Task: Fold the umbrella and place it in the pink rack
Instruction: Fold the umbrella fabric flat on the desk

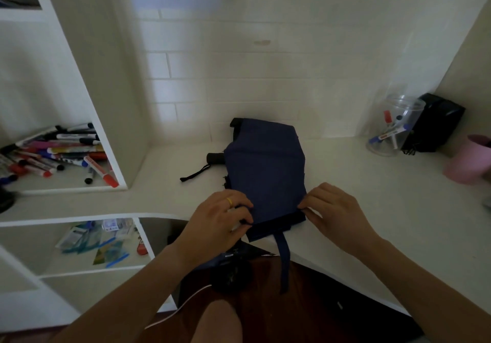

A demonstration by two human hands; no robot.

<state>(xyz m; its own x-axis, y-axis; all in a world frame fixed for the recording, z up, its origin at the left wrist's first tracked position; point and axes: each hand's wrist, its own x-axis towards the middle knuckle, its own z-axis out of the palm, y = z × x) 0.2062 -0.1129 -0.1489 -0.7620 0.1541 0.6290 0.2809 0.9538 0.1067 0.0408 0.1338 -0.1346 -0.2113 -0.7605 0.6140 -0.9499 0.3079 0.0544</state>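
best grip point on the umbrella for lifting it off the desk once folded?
Probably the black handle of the umbrella, approached from the left: it juts clear of the navy canopy, bare and rigid, with open desk beside it. The canopy is limp cloth, and both the left hand and right hand now pinch its near edge.

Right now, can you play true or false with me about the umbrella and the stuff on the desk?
1. Both hands pinch the near edge of the navy umbrella. True: the left hand and the right hand each hold a corner.
2. The umbrella is already in the pink rack. False: it lies on the white desk, and the rack stands apart at the right.
3. The clear jar holds markers. True.
4. The umbrella's strap hangs over the desk's front edge. True.
5. The markers on the left shelf stand upright in a cup. False: they lie loose in a pile.
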